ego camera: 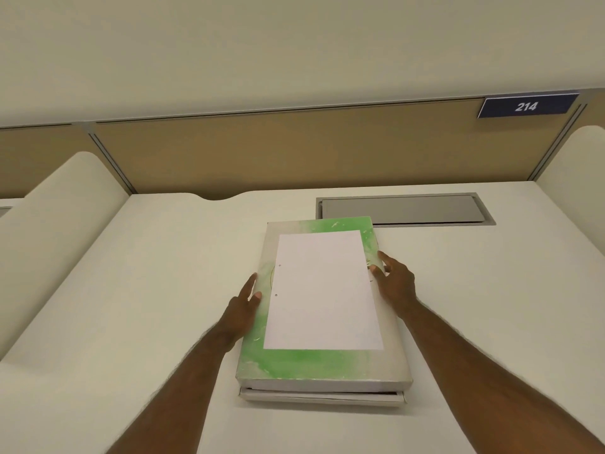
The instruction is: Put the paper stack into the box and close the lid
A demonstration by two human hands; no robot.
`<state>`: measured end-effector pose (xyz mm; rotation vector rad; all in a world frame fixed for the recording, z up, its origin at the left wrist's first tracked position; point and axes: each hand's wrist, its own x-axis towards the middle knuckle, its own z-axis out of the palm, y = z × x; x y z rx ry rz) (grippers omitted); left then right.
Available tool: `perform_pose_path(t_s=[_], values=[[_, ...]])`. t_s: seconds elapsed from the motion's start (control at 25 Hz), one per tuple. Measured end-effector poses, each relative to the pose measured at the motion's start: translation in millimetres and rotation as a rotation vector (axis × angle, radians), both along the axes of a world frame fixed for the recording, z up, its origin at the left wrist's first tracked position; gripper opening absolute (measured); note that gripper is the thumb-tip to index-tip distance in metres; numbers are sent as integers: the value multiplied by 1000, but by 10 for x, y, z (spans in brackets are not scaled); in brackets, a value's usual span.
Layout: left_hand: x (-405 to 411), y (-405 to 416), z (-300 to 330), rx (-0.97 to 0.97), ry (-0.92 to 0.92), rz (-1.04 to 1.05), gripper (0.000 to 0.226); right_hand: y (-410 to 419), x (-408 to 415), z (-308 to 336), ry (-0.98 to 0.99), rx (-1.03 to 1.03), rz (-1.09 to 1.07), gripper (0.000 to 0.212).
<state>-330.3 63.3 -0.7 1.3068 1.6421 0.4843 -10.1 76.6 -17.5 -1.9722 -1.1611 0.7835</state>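
Paper stack [322,290] atop lidded box [324,385]

Between the hands, smooth white paper [322,290] lies on the lid [314,363] of matt, scuffed green-and-grey cardboard, over a smooth matt desk [147,290]

the light is soft, even and fairly bright, with a warm yellowish cast over the desk [131,290] and wall [294,44]. it seems to come from overhead, though no lamp shows. shadows are faint: a thin one under the box [322,365] at its near edge, a soft one beside each arm. no harsh glare; the paper [322,290] looks slightly washed out. straight edges bow toward the corners, wide-angle distortion. detail is soft and smeary throughout.
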Motion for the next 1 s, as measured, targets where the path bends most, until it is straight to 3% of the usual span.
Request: perform_pose_path(t_s=[0.24,0.44,0.68,1.0], values=[[-34,-130,15,13,221,-191,54,-234,-151,-64,-181,-11,63,42],[-13,-191,-194,7,330,-223,65,-362,-214,-126,-341,-136,207,54],[35,-155,-376,209,694,-363,67,-407,-241,-178,-746,-131,452,59],[98,17,-298,206,763,-492,72,-311,-208,-149,-756,-209,537,61]])
